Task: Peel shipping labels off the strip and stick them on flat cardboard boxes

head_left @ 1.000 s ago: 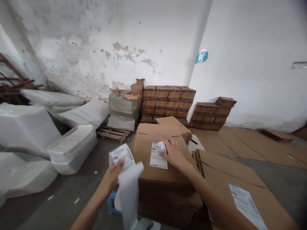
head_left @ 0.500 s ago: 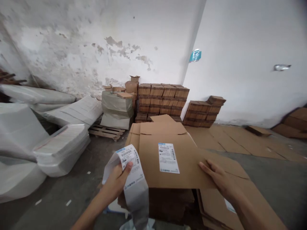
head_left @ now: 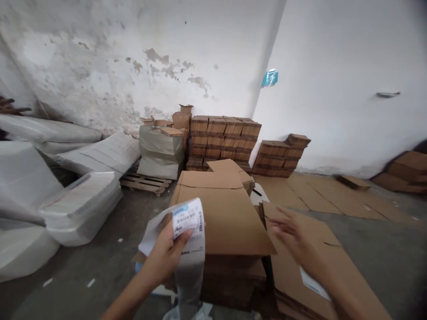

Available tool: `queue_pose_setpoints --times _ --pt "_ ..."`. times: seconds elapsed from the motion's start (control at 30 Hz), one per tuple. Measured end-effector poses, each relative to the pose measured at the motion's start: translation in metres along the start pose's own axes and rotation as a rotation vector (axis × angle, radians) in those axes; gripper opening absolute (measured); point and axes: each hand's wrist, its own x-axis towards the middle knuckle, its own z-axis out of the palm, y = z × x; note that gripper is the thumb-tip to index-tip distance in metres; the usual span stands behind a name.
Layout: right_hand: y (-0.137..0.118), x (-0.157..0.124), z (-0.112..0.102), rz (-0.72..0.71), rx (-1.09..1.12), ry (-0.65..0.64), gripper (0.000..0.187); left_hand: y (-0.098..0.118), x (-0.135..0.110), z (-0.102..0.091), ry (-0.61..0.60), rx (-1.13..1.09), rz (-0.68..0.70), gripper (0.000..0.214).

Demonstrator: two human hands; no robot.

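Observation:
A strip of printed shipping labels [head_left: 191, 271] is pinched in my left hand [head_left: 165, 251], thumb on top, its tail hanging down toward the floor. Behind it lies a stack of flat cardboard boxes [head_left: 230, 218], whose top sheet shows no label. My right hand [head_left: 290, 233], smeared by motion, is over a second pile of flat cardboard [head_left: 347, 271] on the right. Its fingers look stretched out and hold nothing I can see. A white label [head_left: 313, 284] on that pile is partly covered by my right forearm.
Bundled cardboard stacks [head_left: 223, 138] stand against the wall, with a smaller stack [head_left: 276, 158] to their right. White wrapped bundles [head_left: 80, 204] fill the left side near a wooden pallet [head_left: 147, 183]. Cardboard sheets [head_left: 310, 191] cover floor at the right. A black pen-like item [head_left: 256, 192] lies behind the stack.
The labelled cardboard sheet has left the middle stack, exposing an unlabelled one. My right hand has let go of the cardboard and lifted slightly. My left hand, still holding the labels, has shifted slightly right.

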Motion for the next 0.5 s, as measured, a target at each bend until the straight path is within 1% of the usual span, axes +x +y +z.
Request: queue_pose_setpoints --times 0.03,0.07,0.1,0.13,0.17,0.2,0.23,0.3,0.33,0.37,0.4,0.43,0.47,0.5 --pt "-0.03 0.0 0.028 -0.105 0.063 -0.141 0.069 0.0 -0.003 0.005 -0.038 0.075 0.039 0.028" --pt "-0.057 -0.002 0.052 -0.223 0.069 -0.292 0.07 -0.001 -0.006 0.007 -0.075 0.146 0.068 0.025" --pt "-0.08 -0.004 0.071 -0.333 0.059 -0.376 0.055 -0.002 -0.009 0.008 -0.106 0.198 0.08 0.021" --pt "-0.097 -0.006 0.086 -0.423 0.044 -0.41 0.042 -0.003 -0.012 0.006 -0.132 0.217 0.069 0.018" --pt "-0.107 -0.008 0.097 -0.491 0.031 -0.395 0.029 -0.004 -0.016 0.003 -0.149 0.194 0.035 0.017" --pt "-0.112 -0.011 0.106 -0.536 0.027 -0.345 0.02 -0.004 -0.019 -0.001 -0.154 0.127 -0.014 0.018" --pt "-0.113 -0.014 0.113 -0.568 0.031 -0.291 0.017 -0.003 -0.022 -0.005 -0.138 0.016 -0.074 0.023" --pt "-0.108 -0.02 0.124 -0.648 0.035 -0.249 0.019 0.002 -0.026 -0.011 -0.059 -0.277 -0.223 0.038" --pt "-0.107 -0.023 0.128 -0.701 0.029 -0.266 0.019 0.005 -0.025 -0.013 0.003 -0.414 -0.288 0.042" --pt "-0.108 -0.025 0.131 -0.752 0.024 -0.289 0.018 0.008 -0.022 -0.015 0.075 -0.515 -0.336 0.042" --pt "-0.11 -0.025 0.13 -0.785 0.032 -0.315 0.016 0.01 -0.018 -0.017 0.154 -0.571 -0.363 0.038" --pt "-0.115 -0.023 0.128 -0.788 0.064 -0.334 0.014 0.011 -0.012 -0.021 0.237 -0.587 -0.373 0.032" --pt "-0.119 -0.018 0.122 -0.754 0.119 -0.335 0.013 0.01 -0.006 -0.027 0.333 -0.578 -0.358 0.028" --pt "-0.122 -0.009 0.115 -0.69 0.188 -0.311 0.013 0.007 0.0 -0.034 0.434 -0.561 -0.321 0.027"
